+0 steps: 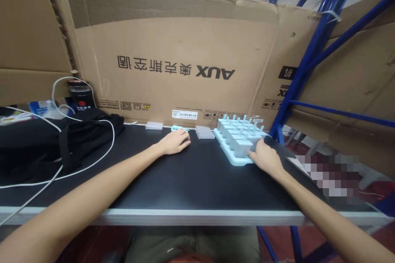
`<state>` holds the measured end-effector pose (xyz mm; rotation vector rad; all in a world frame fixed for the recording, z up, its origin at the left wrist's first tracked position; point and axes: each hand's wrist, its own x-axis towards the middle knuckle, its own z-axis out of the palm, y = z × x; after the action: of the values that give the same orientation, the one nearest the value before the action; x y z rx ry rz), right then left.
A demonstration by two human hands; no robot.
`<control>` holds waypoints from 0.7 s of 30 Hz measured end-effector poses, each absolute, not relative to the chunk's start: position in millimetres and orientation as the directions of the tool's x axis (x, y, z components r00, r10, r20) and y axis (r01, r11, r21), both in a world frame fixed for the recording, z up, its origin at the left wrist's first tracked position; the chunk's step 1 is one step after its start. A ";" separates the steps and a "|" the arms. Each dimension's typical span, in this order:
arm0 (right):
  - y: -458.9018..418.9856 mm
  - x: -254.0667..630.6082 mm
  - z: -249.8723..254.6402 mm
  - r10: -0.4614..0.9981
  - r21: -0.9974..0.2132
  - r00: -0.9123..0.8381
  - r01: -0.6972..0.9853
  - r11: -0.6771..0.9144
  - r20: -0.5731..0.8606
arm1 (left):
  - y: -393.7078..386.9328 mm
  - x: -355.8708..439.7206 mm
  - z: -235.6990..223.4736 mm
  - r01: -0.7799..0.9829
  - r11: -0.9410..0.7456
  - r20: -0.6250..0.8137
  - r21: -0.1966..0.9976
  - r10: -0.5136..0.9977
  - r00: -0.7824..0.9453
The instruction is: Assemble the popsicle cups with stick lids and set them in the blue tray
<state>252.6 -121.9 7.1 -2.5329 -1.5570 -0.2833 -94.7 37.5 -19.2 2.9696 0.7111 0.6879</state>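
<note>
A light-blue popsicle mold [236, 141] stands upright on the right part of the black tabletop, with several stick handles poking up from its compartments. My right hand [267, 158] grips the mold's near right side, its thumb against the front corner. Just in front of a small pile of light-blue sticks [179, 128], my left hand [175, 141] rests low over the table. Its fingers are loosely bent and the thumb is held apart, with nothing visible between them. Whether its fingers touch the sticks is hard to see.
Two pale flat blocks, a left one [154, 125] and a right one [204, 132], lie along the back edge. A black bag [89, 131] with a white cable [113, 135] and a dark jar [80, 95] occupy the left. Cardboard [173, 37] walls the back; a blue frame [317, 45] rises right.
</note>
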 end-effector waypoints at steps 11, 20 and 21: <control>-130.0 252.3 36.2 0.645 -0.406 0.508 0.857 -0.316 0.571 | 28.3 -89.4 -19.4 0.402 -0.892 0.394 0.208 0.453 0.800; -104.5 116.1 61.4 0.913 -0.239 0.063 0.970 0.039 0.403 | 26.9 -80.0 34.6 -0.007 -0.647 0.527 0.762 0.615 0.587; -96.7 103.3 60.0 0.934 -0.218 0.010 0.973 0.073 0.357 | 26.2 -78.2 39.3 -0.043 -0.617 0.519 0.786 0.621 0.587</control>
<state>103.3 -96.7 60.0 -1.8898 -1.9528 -0.1306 -78.2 26.2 39.3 2.0173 0.4591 1.0547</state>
